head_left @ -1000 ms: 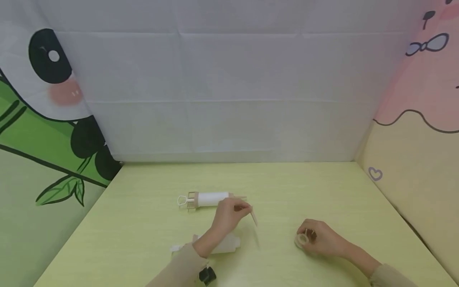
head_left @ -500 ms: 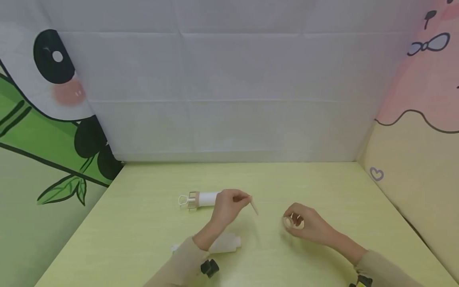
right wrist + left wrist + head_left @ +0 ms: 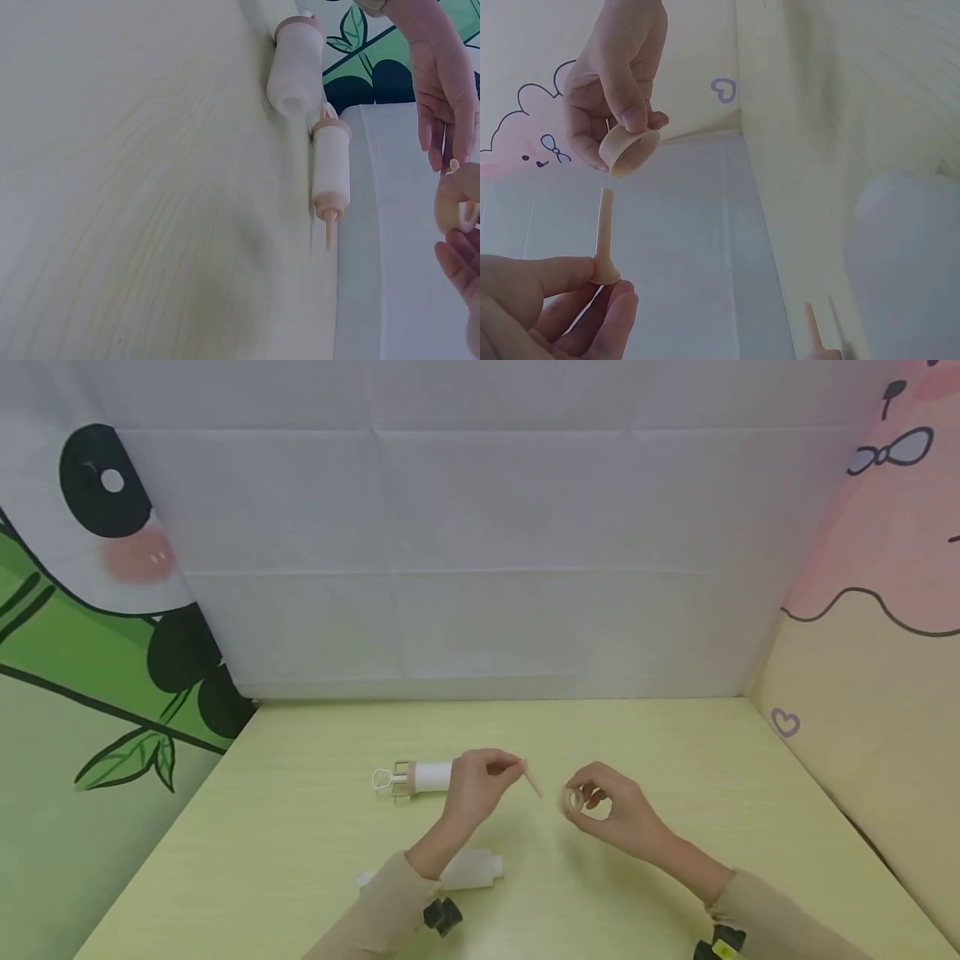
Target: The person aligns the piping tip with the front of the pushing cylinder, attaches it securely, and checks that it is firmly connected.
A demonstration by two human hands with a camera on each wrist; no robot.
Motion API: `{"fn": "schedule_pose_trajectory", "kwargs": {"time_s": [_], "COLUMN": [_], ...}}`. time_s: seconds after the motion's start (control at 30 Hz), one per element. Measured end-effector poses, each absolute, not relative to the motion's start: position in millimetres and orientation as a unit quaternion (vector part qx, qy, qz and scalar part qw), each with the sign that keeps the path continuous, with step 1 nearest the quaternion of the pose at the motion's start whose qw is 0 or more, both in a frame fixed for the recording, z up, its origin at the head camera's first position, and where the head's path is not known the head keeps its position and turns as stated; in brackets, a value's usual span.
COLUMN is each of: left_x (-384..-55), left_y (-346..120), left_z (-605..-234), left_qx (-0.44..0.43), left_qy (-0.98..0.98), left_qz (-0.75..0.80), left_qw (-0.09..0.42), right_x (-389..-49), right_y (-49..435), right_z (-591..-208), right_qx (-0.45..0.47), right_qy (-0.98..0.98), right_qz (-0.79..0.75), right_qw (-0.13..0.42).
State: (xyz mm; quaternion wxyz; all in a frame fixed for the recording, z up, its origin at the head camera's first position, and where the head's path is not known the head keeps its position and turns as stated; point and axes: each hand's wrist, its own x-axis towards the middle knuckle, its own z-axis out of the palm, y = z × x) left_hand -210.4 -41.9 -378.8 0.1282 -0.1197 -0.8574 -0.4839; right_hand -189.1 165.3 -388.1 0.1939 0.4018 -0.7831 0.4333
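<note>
My left hand (image 3: 478, 787) pinches a thin, cream-coloured nozzle (image 3: 533, 779) by its flared base. In the left wrist view the slender tube of this nozzle (image 3: 605, 225) points up toward the ring. Opposite it, my right hand (image 3: 628, 817) holds a cream ring-shaped collar (image 3: 572, 799) between thumb and fingers. The collar (image 3: 622, 154) hangs tilted just above the nozzle's tip in the left wrist view, with a small gap between them. Both hands are raised over the table. In the right wrist view, the fingers partly cover the collar (image 3: 448, 214).
Behind my left hand lies a white icing syringe (image 3: 431, 777) with a loop handle; its nozzle end (image 3: 328, 232) shows in the right wrist view. A second white barrel (image 3: 474, 870) lies nearer, partly behind my left forearm. A white cloth wall (image 3: 480, 635) stands at the table's back edge.
My right hand has lifted and moved left and away from me with the collar, coming close to the nozzle. My left hand has risen slightly, still pinching the nozzle.
</note>
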Motion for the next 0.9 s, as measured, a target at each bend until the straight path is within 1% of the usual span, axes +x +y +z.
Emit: {"fn": "schedule_pose_trajectory", "kwargs": {"time_s": [0.17, 0.43, 0.67, 0.77, 0.9], "left_x": [-212, -214, -211, -210, -208], "left_y": [-39, -35, -34, -34, -33], "left_z": [-379, -379, -376, -375, -375], "left_qx": [-0.117, -0.118, -0.112, -0.107, -0.108], "left_qy": [-0.854, -0.851, -0.853, -0.853, -0.853], "left_qz": [-0.490, -0.491, -0.490, -0.491, -0.490], "left_qw": [0.130, 0.141, 0.140, 0.140, 0.142], "right_x": [-191, -193, -193, -197, -209], "right_y": [158, 149, 143, 143, 144], "right_z": [-388, -383, -380, -383, -397], "right_qx": [0.405, 0.409, 0.402, 0.402, 0.401], "right_qy": [-0.773, -0.762, -0.763, -0.762, -0.762], "right_qz": [0.437, 0.451, 0.454, 0.455, 0.455], "right_qw": [0.217, 0.219, 0.224, 0.225, 0.224]}}
